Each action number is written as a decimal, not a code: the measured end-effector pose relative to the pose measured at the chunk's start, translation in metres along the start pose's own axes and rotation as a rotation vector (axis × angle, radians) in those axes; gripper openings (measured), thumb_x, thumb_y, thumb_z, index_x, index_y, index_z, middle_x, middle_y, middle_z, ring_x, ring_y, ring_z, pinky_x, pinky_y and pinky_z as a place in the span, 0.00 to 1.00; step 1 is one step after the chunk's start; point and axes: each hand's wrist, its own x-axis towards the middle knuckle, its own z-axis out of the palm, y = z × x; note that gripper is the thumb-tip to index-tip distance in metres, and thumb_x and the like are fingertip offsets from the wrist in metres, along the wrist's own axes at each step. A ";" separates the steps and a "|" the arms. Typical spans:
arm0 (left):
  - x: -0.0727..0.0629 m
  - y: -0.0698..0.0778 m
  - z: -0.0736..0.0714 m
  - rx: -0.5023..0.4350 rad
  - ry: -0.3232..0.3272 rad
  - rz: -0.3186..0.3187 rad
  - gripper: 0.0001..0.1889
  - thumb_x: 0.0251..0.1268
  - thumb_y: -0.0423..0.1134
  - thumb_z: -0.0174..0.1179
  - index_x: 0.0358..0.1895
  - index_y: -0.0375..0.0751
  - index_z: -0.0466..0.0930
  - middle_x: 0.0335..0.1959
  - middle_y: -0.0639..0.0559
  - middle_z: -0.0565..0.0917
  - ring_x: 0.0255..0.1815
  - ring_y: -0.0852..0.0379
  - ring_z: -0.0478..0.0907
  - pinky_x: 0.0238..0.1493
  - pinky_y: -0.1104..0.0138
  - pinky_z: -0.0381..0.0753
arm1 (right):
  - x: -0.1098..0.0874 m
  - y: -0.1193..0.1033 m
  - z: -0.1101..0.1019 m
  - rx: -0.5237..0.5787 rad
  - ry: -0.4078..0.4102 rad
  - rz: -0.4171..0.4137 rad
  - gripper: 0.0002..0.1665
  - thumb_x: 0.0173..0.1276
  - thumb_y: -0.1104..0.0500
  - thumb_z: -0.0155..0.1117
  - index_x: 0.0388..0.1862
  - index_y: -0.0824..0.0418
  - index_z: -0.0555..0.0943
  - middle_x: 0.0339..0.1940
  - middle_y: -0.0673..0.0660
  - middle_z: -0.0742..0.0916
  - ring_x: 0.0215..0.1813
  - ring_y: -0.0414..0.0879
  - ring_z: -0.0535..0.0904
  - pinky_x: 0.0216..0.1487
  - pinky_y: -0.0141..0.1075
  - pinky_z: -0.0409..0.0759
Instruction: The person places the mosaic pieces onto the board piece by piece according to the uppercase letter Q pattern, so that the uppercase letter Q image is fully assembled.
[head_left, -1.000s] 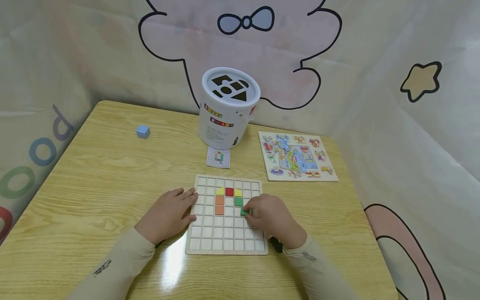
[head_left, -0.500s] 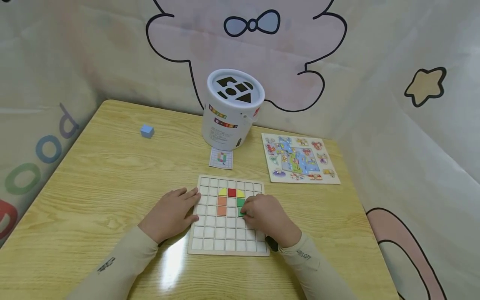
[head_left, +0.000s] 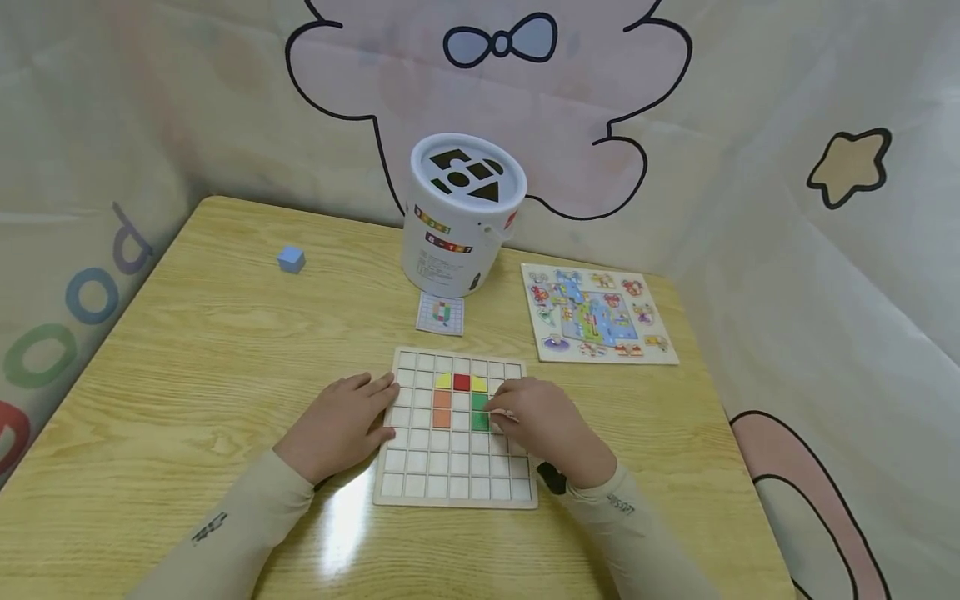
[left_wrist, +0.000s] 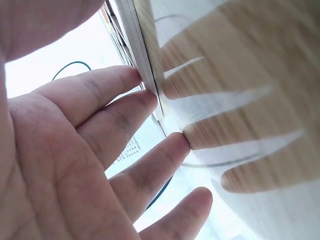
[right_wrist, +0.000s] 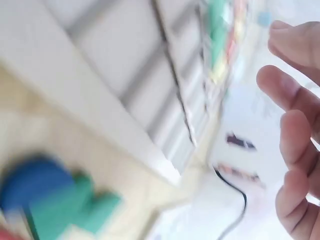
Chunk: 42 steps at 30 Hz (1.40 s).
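A wooden grid board point(head_left: 420, 490) lies in front of me. On it sit two orange squares point(head_left: 442, 408), a red square point(head_left: 462, 382), yellow curved-edge tiles point(head_left: 444, 382) on either side of the red one, and two green squares point(head_left: 479, 422). My left hand point(head_left: 337, 427) rests at the board's left side; its straight fingers point(left_wrist: 122, 125) touch the edge in the left wrist view. Right beside the green squares is my right hand point(head_left: 553, 429), over the board's right part. In the right wrist view its thumb and fingers point(right_wrist: 296, 130) are apart, holding nothing.
A white bucket point(head_left: 459, 250) with shaped holes in its lid stands behind a small pattern card point(head_left: 440, 314). A picture puzzle board point(head_left: 606, 354) lies back right, a blue block point(head_left: 291, 259) back left. Loose blue point(right_wrist: 37, 180) and green pieces point(right_wrist: 65, 210) lie beside the grid.
The second green square, pinched by my right hand earlier, now lies flat in the cell below the first. The fingers have let go of it. My left hand has stayed in place.
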 end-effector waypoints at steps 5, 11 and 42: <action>0.000 0.000 0.000 -0.005 0.000 -0.007 0.33 0.73 0.49 0.71 0.74 0.34 0.77 0.74 0.39 0.77 0.71 0.30 0.74 0.71 0.38 0.74 | -0.016 0.014 -0.022 -0.040 0.085 0.099 0.10 0.70 0.58 0.78 0.49 0.56 0.94 0.46 0.53 0.92 0.49 0.50 0.89 0.46 0.47 0.90; 0.000 0.000 0.001 -0.019 -0.005 -0.013 0.33 0.73 0.49 0.71 0.74 0.34 0.77 0.74 0.39 0.76 0.72 0.30 0.74 0.72 0.38 0.73 | -0.046 0.032 -0.032 -0.023 0.076 0.256 0.11 0.70 0.58 0.78 0.49 0.57 0.93 0.46 0.53 0.92 0.48 0.52 0.89 0.44 0.49 0.90; -0.001 -0.001 0.003 -0.010 0.006 -0.005 0.33 0.73 0.49 0.71 0.73 0.34 0.78 0.74 0.39 0.77 0.71 0.31 0.75 0.70 0.39 0.76 | -0.101 0.034 0.003 0.004 0.035 0.396 0.08 0.59 0.58 0.84 0.34 0.47 0.92 0.39 0.43 0.91 0.39 0.41 0.87 0.33 0.37 0.85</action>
